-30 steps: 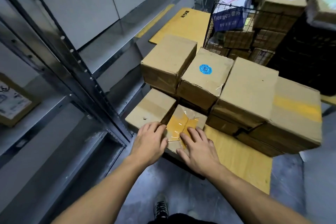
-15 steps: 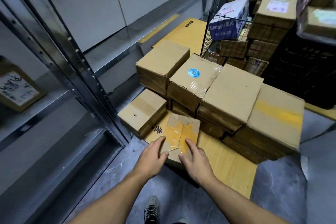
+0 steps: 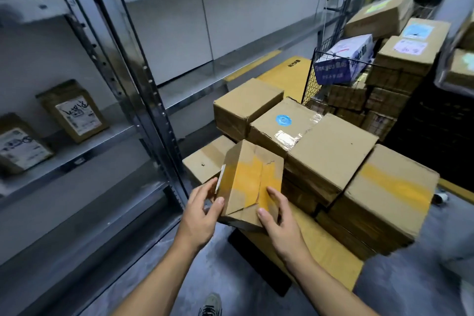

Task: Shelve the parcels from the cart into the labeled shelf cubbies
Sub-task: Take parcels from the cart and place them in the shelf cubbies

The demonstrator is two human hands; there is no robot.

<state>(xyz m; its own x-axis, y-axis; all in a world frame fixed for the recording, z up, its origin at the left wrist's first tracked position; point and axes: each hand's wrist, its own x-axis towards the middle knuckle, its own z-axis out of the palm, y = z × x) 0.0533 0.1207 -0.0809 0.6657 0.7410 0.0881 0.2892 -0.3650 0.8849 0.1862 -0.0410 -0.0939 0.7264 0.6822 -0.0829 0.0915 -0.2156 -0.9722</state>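
Note:
A small cardboard parcel with yellow tape (image 3: 252, 179) is lifted off the low cart (image 3: 333, 246) and tilted up on its near edge. My left hand (image 3: 201, 215) grips its left side and my right hand (image 3: 278, 223) grips its near right side. Several brown parcels remain stacked on the cart, among them one with a blue sticker (image 3: 283, 120) and a large one with a yellow stripe (image 3: 389, 192). The metal shelf unit (image 3: 154, 100) stands to the left, its cubbies open toward me.
Two labelled parcels (image 3: 74, 110) stand on a left shelf board. A wire cage (image 3: 341, 72) full of boxes, with a blue-and-white box on top, stands behind the cart. My shoe (image 3: 210, 306) is on the grey floor below.
Both hands closed on the small yellow-taped parcel, pulled it toward me and lifted it off the cart, tipping it upright. My view rose toward the shelves.

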